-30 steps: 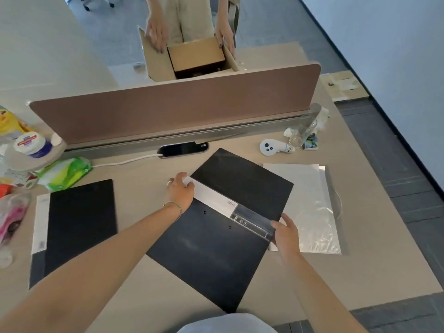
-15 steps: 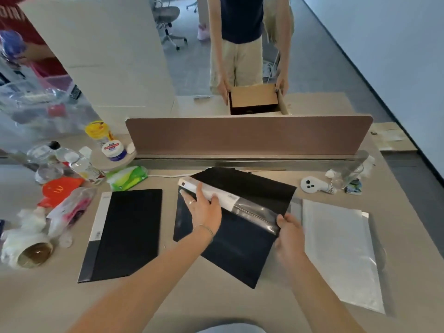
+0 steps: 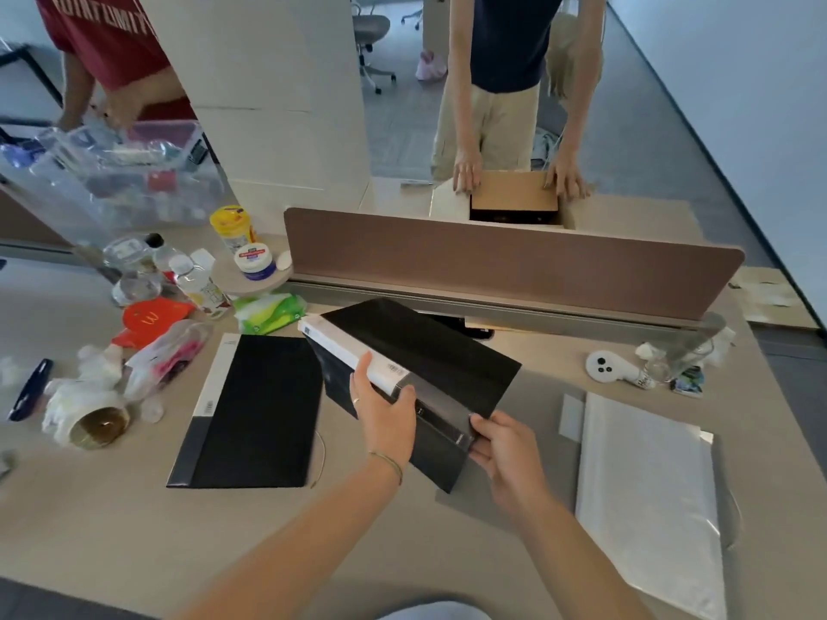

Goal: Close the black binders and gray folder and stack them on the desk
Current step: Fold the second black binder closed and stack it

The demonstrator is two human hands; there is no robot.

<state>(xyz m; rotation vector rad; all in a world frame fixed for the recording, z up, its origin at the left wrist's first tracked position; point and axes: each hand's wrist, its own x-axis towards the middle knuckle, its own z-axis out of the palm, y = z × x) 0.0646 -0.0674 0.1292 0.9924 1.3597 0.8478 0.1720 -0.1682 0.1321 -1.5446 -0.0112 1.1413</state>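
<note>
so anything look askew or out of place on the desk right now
The black binder held by the left hand and right hand sits skewed, half folded, its corner overlapping the closed black binder. Clutter crowds the desk's left end.

A beige desk [image 3: 514, 552] carries a closed black binder [image 3: 259, 413], a gray folder [image 3: 649, 494] and left-side clutter [image 3: 134, 351]

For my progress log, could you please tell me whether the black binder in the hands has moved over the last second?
Yes. The held binder has folded up off the desk and shifted left, its edge now overlapping the closed binder beside it.
</note>
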